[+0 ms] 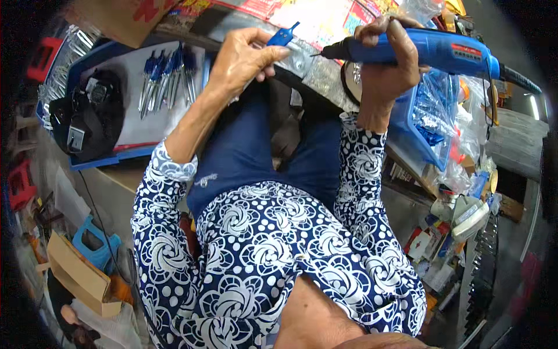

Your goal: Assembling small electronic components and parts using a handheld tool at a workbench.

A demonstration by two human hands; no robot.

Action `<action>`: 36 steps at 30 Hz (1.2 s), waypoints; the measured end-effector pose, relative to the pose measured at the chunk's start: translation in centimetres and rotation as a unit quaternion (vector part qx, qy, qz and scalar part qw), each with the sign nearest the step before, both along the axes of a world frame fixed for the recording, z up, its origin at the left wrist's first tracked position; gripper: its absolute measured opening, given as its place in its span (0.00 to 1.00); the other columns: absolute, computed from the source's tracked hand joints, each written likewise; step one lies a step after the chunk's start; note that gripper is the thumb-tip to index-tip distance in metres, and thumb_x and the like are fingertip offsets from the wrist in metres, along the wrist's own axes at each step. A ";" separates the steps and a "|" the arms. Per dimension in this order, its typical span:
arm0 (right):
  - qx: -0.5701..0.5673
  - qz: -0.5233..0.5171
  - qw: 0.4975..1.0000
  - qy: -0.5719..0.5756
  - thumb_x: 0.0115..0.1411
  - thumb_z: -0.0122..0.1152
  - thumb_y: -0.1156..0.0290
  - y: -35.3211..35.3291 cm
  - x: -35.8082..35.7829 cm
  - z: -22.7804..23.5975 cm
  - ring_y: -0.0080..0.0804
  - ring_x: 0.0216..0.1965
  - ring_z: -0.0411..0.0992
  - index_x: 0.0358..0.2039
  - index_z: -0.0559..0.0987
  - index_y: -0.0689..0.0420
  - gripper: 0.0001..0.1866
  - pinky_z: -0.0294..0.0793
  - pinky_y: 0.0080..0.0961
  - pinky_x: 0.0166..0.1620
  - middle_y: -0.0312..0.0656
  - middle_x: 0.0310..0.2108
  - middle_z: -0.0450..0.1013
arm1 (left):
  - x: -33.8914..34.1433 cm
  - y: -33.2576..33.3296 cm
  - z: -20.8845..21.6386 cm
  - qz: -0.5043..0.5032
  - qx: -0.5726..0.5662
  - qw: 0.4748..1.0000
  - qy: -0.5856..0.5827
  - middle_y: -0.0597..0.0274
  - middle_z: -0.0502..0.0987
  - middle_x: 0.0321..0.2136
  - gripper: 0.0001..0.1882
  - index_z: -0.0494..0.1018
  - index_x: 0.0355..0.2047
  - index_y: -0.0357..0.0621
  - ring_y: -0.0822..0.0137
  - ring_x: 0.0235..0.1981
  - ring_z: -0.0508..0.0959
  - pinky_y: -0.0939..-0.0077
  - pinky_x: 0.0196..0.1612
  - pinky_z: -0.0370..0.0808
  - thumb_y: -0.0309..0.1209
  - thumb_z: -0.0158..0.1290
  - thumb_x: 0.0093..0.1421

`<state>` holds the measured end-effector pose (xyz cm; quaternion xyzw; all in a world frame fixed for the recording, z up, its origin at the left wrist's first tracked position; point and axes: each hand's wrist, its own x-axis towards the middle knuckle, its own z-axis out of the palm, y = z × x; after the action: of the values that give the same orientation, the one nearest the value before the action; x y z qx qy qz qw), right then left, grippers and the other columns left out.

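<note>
My left hand point(247, 61) is closed, pinching a flat blue plastic piece point(281, 38) with small dark holes and a narrow tip between thumb and fingers. What lies under the palm is mostly hidden. My right hand point(388, 67) is wrapped round a blue electric screwdriver point(439, 49) held level above the bench edge. Its black nose and thin bit point left toward the blue piece, with a gap between them. A cable leaves the screwdriver's rear end at the right. Beneath the bit is the worn bench edge point(325, 78), covered with clear plastic or tape.
At left, a blue tray point(110, 156) holds several blue-handled metal tools point(168, 78) and a black object point(87, 113). Metal pieces point(64, 75) lie beyond it. A blue bin point(410, 125) with blue parts stands right. Printed red-yellow sheets point(314, 20) cover the bench. A cardboard box point(78, 270) sits lower left.
</note>
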<state>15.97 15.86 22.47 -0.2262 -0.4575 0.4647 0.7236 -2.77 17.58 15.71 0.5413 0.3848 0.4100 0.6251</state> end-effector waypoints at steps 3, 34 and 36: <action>-0.007 0.000 1.000 -0.005 0.49 0.50 0.76 0.2 -0.3 -1.2 0.31 0.22 0.65 0.37 0.65 0.54 0.13 0.64 0.32 0.33 0.44 0.23 0.68 | 0.5 -2.0 -2.5 0.004 -0.061 0.998 -0.015 0.63 0.71 0.17 0.12 0.68 0.31 0.34 0.79 0.14 0.69 0.88 0.13 0.64 0.28 0.56 0.49; -0.030 -0.071 0.989 -0.128 0.45 0.58 0.76 -0.6 -4.9 -1.1 0.24 0.12 0.66 0.26 0.69 0.66 0.10 0.67 0.17 0.16 0.40 0.14 0.67 | 3.4 -3.7 -5.0 0.031 -0.086 0.995 -0.046 0.53 0.71 0.15 0.11 0.63 0.30 0.28 0.72 0.11 0.69 0.84 0.10 0.62 0.27 0.48 0.53; -0.016 -0.072 0.990 -0.121 0.44 0.58 0.76 0.0 -5.2 -2.0 0.25 0.12 0.66 0.26 0.69 0.66 0.09 0.67 0.17 0.16 0.40 0.14 0.67 | 3.1 -3.9 -5.1 0.047 -0.090 0.994 -0.045 0.53 0.71 0.15 0.11 0.63 0.30 0.28 0.72 0.11 0.69 0.84 0.10 0.61 0.26 0.48 0.53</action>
<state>10.80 15.89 20.45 -0.3245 -0.5168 0.3882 0.6906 0.29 13.65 10.62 0.4452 0.4166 0.4261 0.6683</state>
